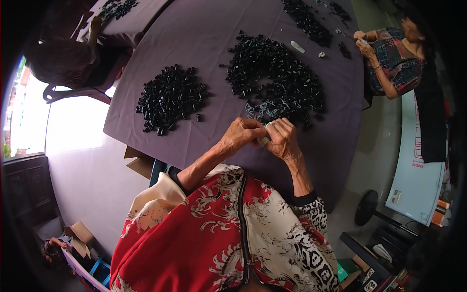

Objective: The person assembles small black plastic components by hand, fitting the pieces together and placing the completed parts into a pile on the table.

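Observation:
My left hand [242, 135] and my right hand [283, 138] meet over the near edge of a table under a purple cloth [204, 44]. Together they pinch a small pale part [264, 140] between the fingertips; most of it is hidden by the fingers. Just beyond my hands lies a large heap of small black parts [277, 78] with some thin grey metal pieces [265, 109] at its near side. A second heap of black parts [170, 97] lies to the left of my hands.
Another person [394, 61] sits at the table's far right, hands together on something small. More black parts [306, 19] lie at the far edge, and a small white piece [297, 47]. A chair [68, 73] stands at the left; boxes [80, 238] sit on the floor.

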A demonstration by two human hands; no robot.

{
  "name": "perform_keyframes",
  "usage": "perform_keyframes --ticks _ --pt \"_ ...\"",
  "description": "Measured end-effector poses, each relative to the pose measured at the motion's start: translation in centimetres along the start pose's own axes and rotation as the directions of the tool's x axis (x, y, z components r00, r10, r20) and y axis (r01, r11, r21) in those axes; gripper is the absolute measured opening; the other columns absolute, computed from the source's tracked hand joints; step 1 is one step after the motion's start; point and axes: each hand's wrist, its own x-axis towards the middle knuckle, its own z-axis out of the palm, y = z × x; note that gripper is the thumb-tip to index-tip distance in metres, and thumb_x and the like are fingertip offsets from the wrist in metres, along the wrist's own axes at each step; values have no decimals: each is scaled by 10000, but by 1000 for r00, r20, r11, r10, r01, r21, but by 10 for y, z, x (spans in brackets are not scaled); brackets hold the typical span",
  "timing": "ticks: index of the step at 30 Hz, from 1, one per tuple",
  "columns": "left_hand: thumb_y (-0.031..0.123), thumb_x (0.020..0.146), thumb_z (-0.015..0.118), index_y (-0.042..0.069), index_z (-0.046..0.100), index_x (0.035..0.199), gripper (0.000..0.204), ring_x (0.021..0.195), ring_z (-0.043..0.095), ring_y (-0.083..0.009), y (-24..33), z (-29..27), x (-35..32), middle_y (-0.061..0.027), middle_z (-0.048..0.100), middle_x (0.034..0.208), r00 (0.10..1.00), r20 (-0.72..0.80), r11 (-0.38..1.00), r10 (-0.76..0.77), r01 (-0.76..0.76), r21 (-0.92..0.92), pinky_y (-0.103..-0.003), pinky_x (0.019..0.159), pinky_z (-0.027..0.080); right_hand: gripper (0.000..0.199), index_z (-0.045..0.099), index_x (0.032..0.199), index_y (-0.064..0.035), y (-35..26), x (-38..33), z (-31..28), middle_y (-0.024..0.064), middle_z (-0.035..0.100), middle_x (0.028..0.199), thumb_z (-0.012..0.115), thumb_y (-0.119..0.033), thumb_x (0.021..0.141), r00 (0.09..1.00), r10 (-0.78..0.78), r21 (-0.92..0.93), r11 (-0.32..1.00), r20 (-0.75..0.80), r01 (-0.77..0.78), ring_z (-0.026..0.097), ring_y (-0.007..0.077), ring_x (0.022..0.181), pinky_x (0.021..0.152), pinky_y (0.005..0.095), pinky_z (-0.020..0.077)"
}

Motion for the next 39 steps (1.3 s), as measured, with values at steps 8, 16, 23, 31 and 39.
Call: perform_keyframes --ticks 8,16,23,31,39 --pt "184 803 608 -33 637 916 247 632 574 -110 18 -35 -15 -78 624 723 919 -336 968 207 -141 209 -230 563 470 203 590 845 7 -2 7 -12 128 589 705 684 -124 723 963 271 111 957 -1 -269 587 277 640 573 354 463" --pt "131 761 623 14 643 905 187 703 628 -182 4 -119 -19 -112 652 817 579 -545 676 607 -16 737 -278 655 485 102 588 809 6 10 -1 0 136 600 764 616 -40 722 918 396 15 918 11 -396 585 308 653 572 359 471" --pt "130 726 650 67 623 828 123 716 591 -282 8 -102 -19 -107 572 795 486 -405 460 774 6 888 -368 620 473 122 588 806 8 5 8 -2 156 595 778 556 11 687 901 427 29 902 78 -430 580 336 683 585 374 477" --pt "79 707 616 70 637 836 131 750 534 -264 -5 -29 34 -86 507 734 674 -85 359 734 -279 891 -373 647 450 191 569 809 16 5 17 0 161 583 777 487 44 640 900 433 20 901 51 -434 570 355 691 594 398 466" --pt "84 703 617 76 632 820 118 757 516 -268 -6 -23 50 -77 501 747 713 17 273 701 -291 917 -372 653 445 182 559 808 15 4 5 0 161 579 786 486 40 643 902 433 86 898 6 -432 568 352 693 596 406 464"
